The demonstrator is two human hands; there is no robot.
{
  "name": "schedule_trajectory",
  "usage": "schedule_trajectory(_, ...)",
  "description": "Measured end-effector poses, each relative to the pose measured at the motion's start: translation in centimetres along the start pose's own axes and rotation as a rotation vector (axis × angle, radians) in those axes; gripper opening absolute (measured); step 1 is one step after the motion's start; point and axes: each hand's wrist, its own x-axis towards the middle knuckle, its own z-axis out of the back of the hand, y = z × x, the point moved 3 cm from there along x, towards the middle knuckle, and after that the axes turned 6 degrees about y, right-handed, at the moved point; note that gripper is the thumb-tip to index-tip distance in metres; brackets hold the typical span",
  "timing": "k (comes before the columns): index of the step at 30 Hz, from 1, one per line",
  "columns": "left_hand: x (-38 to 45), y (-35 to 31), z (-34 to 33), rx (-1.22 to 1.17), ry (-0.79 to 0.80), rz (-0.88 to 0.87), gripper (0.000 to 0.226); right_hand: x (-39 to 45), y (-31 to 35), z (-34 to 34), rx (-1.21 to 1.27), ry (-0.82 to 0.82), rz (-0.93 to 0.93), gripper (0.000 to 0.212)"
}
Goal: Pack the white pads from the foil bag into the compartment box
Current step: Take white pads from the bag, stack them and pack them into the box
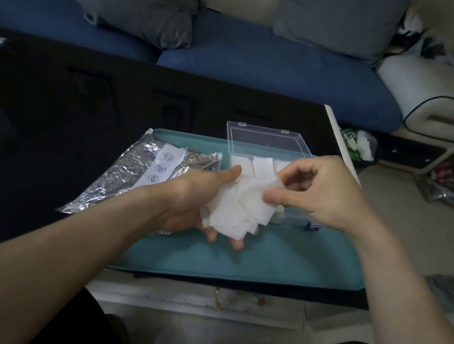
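Nearest, the left hand (202, 197) lies palm up over the teal tray (237, 259), fingers cupped under a loose, fanned pile of white pads (235, 210), its thumb resting on the pile's edge at ten o'clock. At three o'clock of the pile the right hand (318, 195) pinches the top pad's corner between thumb and forefinger, its other fingers curled loosely, and lifts it off.

The pads look thin, light and limp, and seem to cling together; I judge each is best taken by a free corner, one at a time, with little pressure, since a firm squeeze would crumple them.

At nine o'clock of the hands the foil bag (132, 176) lies flat, half on the tray and half on the dark desk (85, 95).

Farther off, at twelve o'clock, the clear compartment box (266, 148) stands open with its lid back, several pads already in its far compartments.
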Motion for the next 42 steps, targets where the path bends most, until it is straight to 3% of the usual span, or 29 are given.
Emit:
schedule_trajectory(3, -0.3, -0.5, 0.2, -0.084, 0.030, -0.051, 0.063, -0.3, -0.3, 1.3, 0.275, -0.045, 0.016, 0.033)
schedule_trajectory(6, -0.5, -0.9, 0.2, -0.167, 0.048, -0.102, 0.063, -0.7, -0.2, 2.0, 0.643, 0.004, -0.008, 0.025)
schedule_trajectory(8, -0.6, -1.2, 0.0, -0.183, 0.052, -0.139, 0.058, -0.9, 0.0, 1.8, 0.724, 0.034, -0.020, 0.023)
schedule_trajectory(17, -0.2, -1.3, 0.1, -0.098, -0.050, -0.322, 0.039, 0.0, -1.0, 1.0, 0.575, -0.063, -0.070, 0.019)
schedule_trajectory(23, -0.3, -1.5, 0.0, -0.024, -0.121, -0.353, 0.042, -0.2, -1.1, 1.1, 0.574, -0.050, -0.087, 0.024)
schedule_trajectory(28, -0.6, -1.7, 0.1, -0.053, -0.279, -0.372, 0.042, 0.2, -1.5, 2.3, 0.734, -0.262, -0.104, 0.025)
schedule_trajectory(31, -0.8, -1.8, 0.1, -0.204, -0.337, -0.358, 0.038, -0.1, -1.3, 2.5, 0.817, -0.134, -0.043, 0.033)
schedule_trajectory(33, -0.8, -1.9, 0.0, -0.297, -0.358, -0.340, 0.030, -0.4, -0.8, 1.5, 0.705, 0.035, -0.021, 0.046)
schedule_trajectory(35, -0.6, -1.8, -0.1, -0.329, -0.392, -0.314, 0.025, -0.3, -0.6, 0.3, 0.561, 0.095, -0.016, 0.049)
schedule_trajectory(38, -0.1, -1.7, -0.4, -0.309, -0.381, -0.279, 0.023, 0.3, -0.7, -0.8, 0.319, -0.014, -0.031, 0.046)
schedule_trajectory(42, -0.3, -1.7, -0.3, -0.280, -0.326, -0.258, 0.017, 0.5, -0.6, -1.4, 0.271, -0.062, -0.009, 0.034)
